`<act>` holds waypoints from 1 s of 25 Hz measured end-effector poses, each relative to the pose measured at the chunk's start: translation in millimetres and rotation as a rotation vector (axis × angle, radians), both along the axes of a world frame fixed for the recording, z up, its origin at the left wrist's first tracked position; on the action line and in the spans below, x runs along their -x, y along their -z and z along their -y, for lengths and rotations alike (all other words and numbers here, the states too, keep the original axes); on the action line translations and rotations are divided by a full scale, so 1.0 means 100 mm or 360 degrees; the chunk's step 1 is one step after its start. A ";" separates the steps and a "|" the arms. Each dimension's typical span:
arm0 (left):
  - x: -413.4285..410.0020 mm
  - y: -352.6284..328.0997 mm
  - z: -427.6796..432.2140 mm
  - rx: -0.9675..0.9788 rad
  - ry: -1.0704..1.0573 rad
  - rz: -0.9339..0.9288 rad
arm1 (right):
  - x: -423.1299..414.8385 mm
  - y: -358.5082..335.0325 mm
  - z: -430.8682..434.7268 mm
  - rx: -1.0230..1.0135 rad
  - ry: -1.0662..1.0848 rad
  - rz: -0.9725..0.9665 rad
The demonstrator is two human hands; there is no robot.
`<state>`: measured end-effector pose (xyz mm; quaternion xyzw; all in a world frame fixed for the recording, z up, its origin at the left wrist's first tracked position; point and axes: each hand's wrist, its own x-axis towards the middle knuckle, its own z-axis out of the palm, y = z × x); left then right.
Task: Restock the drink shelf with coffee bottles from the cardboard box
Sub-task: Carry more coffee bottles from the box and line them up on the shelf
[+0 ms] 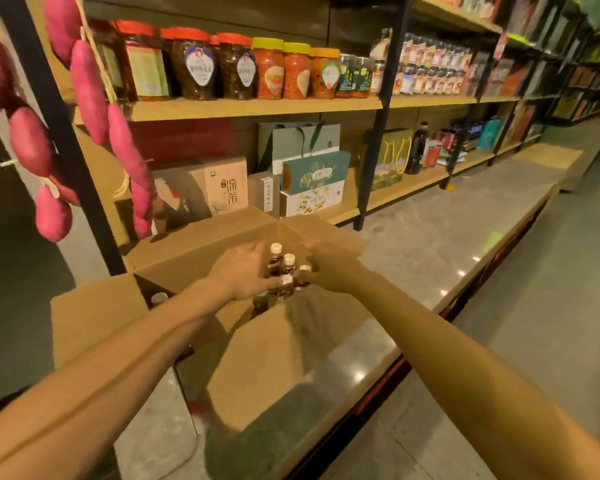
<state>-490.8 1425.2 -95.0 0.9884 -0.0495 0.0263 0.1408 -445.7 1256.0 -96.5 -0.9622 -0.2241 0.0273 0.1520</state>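
An open cardboard box (274,362) stands on a grey ledge in front of me, its flaps spread outward. Between my hands is a cluster of several brown coffee bottles (284,270) with white caps, raised at the box's mouth. My left hand (241,275) curls round the cluster from the left. My right hand (329,268) grips it from the right. Another white cap (159,298) shows deeper in the box at the left. How many bottles each hand holds is hidden by the fingers.
A wooden shelf (257,107) above carries jars with red and yellow lids. The lower shelf holds cartons and gift boxes (314,181). Pink sausages (87,88) hang on strings at the left by a black upright. The polished grey ledge (447,244) runs off to the right.
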 end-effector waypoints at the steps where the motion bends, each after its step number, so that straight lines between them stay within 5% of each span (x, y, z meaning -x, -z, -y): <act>1: -0.08 0.09 -0.03 -0.0039 -0.0049 -0.0023 | -0.16 0.09 -0.05 -0.0038 -0.0069 -0.0054; 9: -0.80 1.09 -0.12 0.0218 -0.0516 -0.0371 | -1.54 1.04 -0.25 -0.0337 -0.0451 -0.0748; 16: -0.97 1.49 -0.25 0.0673 -0.0779 -0.0662 | -2.09 1.48 -0.37 0.0115 -0.0687 -0.1219; 25: -1.10 2.07 -0.24 0.1259 -0.0876 -0.0621 | -2.20 1.95 -0.65 0.0018 -0.0614 -0.1221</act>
